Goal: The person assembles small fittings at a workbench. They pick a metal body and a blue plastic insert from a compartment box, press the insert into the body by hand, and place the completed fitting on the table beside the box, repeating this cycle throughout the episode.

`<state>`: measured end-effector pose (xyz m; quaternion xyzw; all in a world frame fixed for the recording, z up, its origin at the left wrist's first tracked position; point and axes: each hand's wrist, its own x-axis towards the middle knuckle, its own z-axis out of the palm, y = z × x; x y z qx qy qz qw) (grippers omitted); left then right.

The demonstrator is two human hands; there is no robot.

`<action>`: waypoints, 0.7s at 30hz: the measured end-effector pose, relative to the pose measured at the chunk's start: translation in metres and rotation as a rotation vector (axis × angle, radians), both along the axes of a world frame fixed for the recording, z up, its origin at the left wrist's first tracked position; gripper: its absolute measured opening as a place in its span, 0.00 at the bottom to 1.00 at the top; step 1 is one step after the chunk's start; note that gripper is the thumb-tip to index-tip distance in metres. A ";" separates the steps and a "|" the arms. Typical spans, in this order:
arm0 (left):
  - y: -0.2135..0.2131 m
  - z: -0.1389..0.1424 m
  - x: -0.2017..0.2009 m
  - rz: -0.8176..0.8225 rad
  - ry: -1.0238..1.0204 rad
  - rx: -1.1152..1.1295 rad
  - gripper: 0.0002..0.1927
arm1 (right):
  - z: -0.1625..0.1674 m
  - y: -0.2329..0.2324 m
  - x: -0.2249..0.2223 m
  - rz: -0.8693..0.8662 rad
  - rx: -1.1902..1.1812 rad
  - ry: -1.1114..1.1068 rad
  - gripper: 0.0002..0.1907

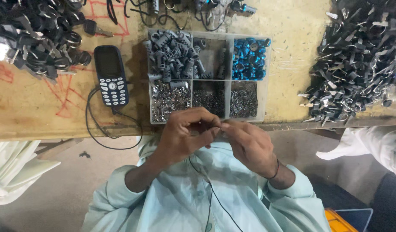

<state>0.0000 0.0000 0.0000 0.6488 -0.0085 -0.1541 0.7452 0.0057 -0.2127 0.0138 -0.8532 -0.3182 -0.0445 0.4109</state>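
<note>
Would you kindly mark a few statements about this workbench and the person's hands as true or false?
1. The blue rings lie in the upper right compartment of the clear tray. True.
2. The mobile phone lies to the right of the tray. False: it lies to the tray's left, with a black cable running from its lower end.
3. The left hand and the right hand meet fingertip to fingertip just below the tray. True; what they pinch is too small to tell.
4. The grey plastic parts fill a lower compartment. False: they are in the upper left one.
5. The right wrist is bare. False: it wears a thin dark band.
</note>
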 end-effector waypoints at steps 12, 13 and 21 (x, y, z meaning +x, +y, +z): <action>0.031 -0.002 -0.036 -0.201 0.195 -0.280 0.05 | 0.016 0.047 0.038 0.081 -0.146 0.064 0.14; 0.032 0.000 -0.040 -0.231 0.146 -0.291 0.05 | 0.013 0.059 0.044 0.127 -0.204 -0.035 0.15; 0.041 0.005 -0.038 -0.116 -0.067 -0.241 0.04 | 0.012 0.080 0.065 0.095 -0.098 0.343 0.14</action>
